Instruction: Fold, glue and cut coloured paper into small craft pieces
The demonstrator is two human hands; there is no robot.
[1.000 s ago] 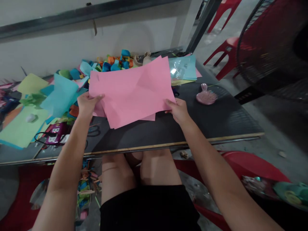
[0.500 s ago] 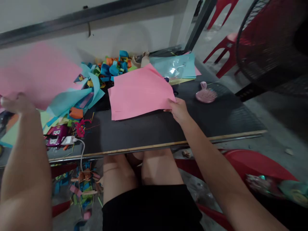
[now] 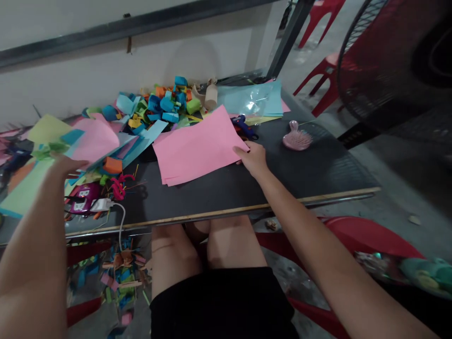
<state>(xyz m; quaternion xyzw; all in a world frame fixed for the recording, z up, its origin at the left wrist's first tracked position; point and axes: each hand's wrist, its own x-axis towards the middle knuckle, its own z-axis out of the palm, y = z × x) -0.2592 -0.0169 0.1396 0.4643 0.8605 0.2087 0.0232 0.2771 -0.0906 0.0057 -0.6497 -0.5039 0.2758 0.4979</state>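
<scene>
My right hand (image 3: 253, 158) pinches the right corner of a small stack of pink paper sheets (image 3: 199, 148) on the dark table. The stack's far right corner rises slightly, and its left edges are a little out of line. My left hand (image 3: 65, 165) is over the coloured paper heap at the left, fingers stretched out and holding nothing. Just beyond those fingers lies another pink sheet (image 3: 97, 139), on top of blue paper. A dark blue tool (image 3: 244, 126), shaped like a glue gun, lies partly hidden behind the stack.
Rolled paper scraps (image 3: 165, 103) pile against the wall. Near the left front edge are a purple power strip (image 3: 84, 198) and a white plug (image 3: 101, 205) with its cable. A pink hairbrush (image 3: 297, 139) lies right, below a large fan (image 3: 391, 61). Red chairs (image 3: 319, 77) stand beyond.
My left hand has let go of a raised pink sheet and come lower and to the right. The stack in my right hand has shifted slightly left, its left side lower.
</scene>
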